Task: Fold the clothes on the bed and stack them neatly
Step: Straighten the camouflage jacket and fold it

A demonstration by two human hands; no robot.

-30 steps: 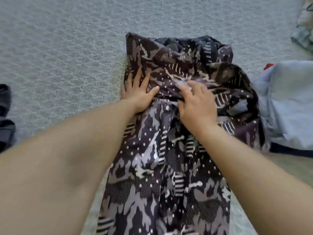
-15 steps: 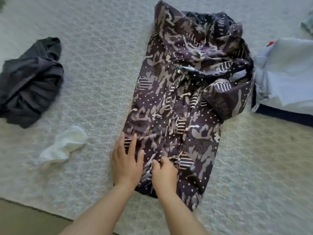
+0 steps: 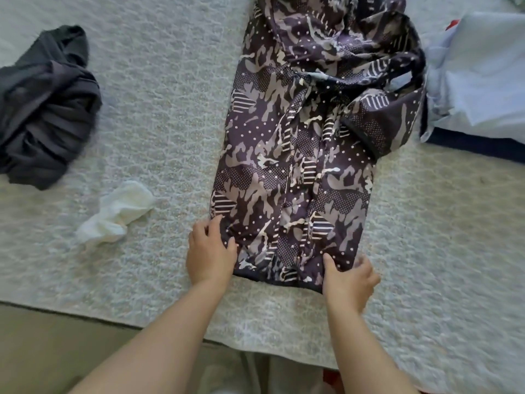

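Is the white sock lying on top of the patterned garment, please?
No, the white sock lies on the bedspread, apart from the patterned garment.

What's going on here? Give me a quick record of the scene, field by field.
activity: folding clothes on a bed
garment in hand: patterned garment, laid lengthwise
left hand: grips the near left corner
right hand: grips the near right corner
waiting, left side: dark crumpled garment; white sock
right side: light blue clothes
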